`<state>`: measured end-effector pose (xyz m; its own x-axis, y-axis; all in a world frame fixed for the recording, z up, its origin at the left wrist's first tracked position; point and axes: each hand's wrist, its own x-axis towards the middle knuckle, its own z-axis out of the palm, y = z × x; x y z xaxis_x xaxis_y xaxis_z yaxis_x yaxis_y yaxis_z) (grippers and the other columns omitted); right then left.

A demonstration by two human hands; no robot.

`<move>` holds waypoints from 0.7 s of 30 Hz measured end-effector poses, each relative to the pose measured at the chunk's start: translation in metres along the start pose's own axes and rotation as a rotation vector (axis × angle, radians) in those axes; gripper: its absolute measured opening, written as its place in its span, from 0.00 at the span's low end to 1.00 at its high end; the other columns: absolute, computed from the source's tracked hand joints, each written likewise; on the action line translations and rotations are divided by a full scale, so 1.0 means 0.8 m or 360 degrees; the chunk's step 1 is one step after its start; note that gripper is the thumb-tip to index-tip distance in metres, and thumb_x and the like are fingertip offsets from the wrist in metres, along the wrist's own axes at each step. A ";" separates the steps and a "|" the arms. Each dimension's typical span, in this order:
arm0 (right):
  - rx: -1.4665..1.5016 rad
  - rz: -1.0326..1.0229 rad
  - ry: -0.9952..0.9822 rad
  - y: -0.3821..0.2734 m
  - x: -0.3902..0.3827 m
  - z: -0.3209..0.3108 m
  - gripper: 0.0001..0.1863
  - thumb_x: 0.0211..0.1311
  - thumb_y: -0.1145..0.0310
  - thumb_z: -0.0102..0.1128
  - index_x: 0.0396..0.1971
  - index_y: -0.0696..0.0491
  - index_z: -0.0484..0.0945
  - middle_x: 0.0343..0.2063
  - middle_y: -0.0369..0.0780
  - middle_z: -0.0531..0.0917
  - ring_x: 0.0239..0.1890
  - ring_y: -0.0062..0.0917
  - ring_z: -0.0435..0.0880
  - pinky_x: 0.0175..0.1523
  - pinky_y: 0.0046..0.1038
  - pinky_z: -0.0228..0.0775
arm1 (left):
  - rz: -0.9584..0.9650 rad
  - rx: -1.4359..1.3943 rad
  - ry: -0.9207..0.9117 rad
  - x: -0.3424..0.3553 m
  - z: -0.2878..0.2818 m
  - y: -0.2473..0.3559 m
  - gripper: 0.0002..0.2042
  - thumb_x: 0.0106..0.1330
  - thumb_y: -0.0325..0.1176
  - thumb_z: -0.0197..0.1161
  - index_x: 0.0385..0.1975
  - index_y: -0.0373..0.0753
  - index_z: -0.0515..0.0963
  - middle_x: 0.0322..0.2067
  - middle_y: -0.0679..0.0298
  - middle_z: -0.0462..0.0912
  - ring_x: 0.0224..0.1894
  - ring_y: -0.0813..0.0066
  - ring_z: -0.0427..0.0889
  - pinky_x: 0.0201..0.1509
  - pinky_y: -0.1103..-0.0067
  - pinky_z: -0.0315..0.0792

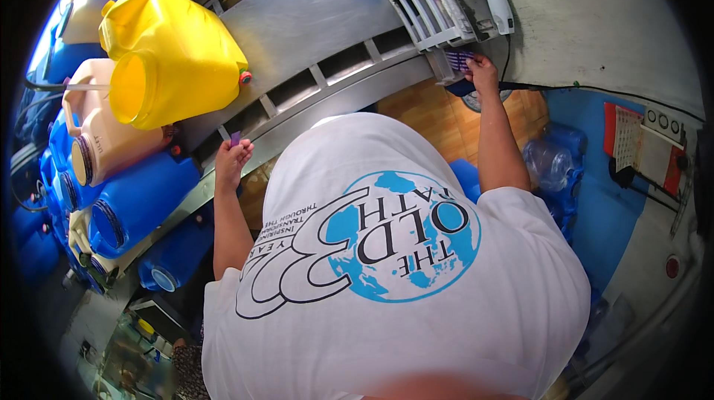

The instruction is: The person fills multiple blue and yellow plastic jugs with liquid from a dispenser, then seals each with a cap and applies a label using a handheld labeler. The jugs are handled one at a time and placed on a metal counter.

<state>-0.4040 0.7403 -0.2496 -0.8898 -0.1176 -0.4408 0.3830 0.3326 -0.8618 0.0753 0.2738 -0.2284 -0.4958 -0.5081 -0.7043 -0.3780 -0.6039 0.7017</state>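
Note:
My left hand [233,160] is raised beside the metal counter, below the yellow jug. A small flat purple piece [236,138] is pinched between its fingertips; its exact kind is too small to make out. My right hand [483,75] reaches out at the counter's right end, near the wall. Its fingers are closed on the edge of several purple strips [459,62], which sit in the lower part of a white slatted plastic rack [433,10]. Part of the strips is hidden by the rack and my fingers.
Along the left stand a yellow jug [178,50], a beige jug [111,121] and several blue jugs [149,195]. The steel counter [312,13] has a slotted front edge. At right are clear bottles [549,162] and a wall calendar [625,132]. A cable [595,91] runs along the wall.

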 end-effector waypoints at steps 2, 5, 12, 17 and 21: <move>0.0052 -0.0010 -0.0071 -0.006 0.003 -0.013 0.10 0.63 0.71 0.60 0.44 0.53 0.76 0.31 0.34 0.82 0.28 0.17 0.82 0.30 0.19 0.74 | 0.0022 0.0150 -0.0053 0.005 0.045 0.000 0.08 0.67 0.27 0.53 0.44 0.40 0.69 0.38 0.62 0.81 0.41 0.71 0.83 0.49 0.73 0.77; 0.0182 0.0025 -0.0119 -0.014 0.005 -0.030 0.11 0.63 0.72 0.60 0.45 0.52 0.76 0.32 0.33 0.82 0.29 0.18 0.82 0.30 0.18 0.75 | 0.0032 0.0181 -0.0148 0.006 0.115 0.011 0.09 0.67 0.28 0.51 0.45 0.40 0.69 0.35 0.65 0.80 0.36 0.74 0.83 0.43 0.77 0.77; 0.0336 0.0083 -0.0390 -0.032 0.006 -0.045 0.11 0.62 0.72 0.60 0.44 0.51 0.76 0.34 0.33 0.82 0.31 0.18 0.83 0.34 0.19 0.76 | -0.0048 0.0096 -0.0483 0.034 0.209 -0.003 0.10 0.72 0.40 0.53 0.44 0.42 0.73 0.29 0.69 0.79 0.31 0.79 0.78 0.43 0.78 0.75; 0.0390 0.0067 -0.0704 -0.067 -0.012 -0.014 0.10 0.61 0.73 0.61 0.42 0.51 0.75 0.34 0.33 0.83 0.31 0.18 0.83 0.37 0.20 0.76 | -0.0005 0.0062 -0.0524 0.021 0.269 0.000 0.11 0.72 0.39 0.52 0.47 0.42 0.73 0.31 0.69 0.81 0.33 0.79 0.79 0.44 0.78 0.74; 0.0383 0.0082 -0.0864 -0.069 -0.011 0.019 0.09 0.61 0.74 0.60 0.40 0.50 0.75 0.34 0.33 0.83 0.32 0.18 0.83 0.38 0.20 0.76 | 0.0015 0.0167 -0.0623 0.023 0.296 0.010 0.08 0.68 0.38 0.60 0.39 0.44 0.71 0.34 0.67 0.81 0.36 0.79 0.79 0.46 0.77 0.75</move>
<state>-0.4139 0.7086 -0.2021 -0.6388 -0.5898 -0.4941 0.5240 0.1367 -0.8407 -0.1218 0.4049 -0.2107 -0.7521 -0.2287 -0.6180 -0.4400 -0.5239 0.7293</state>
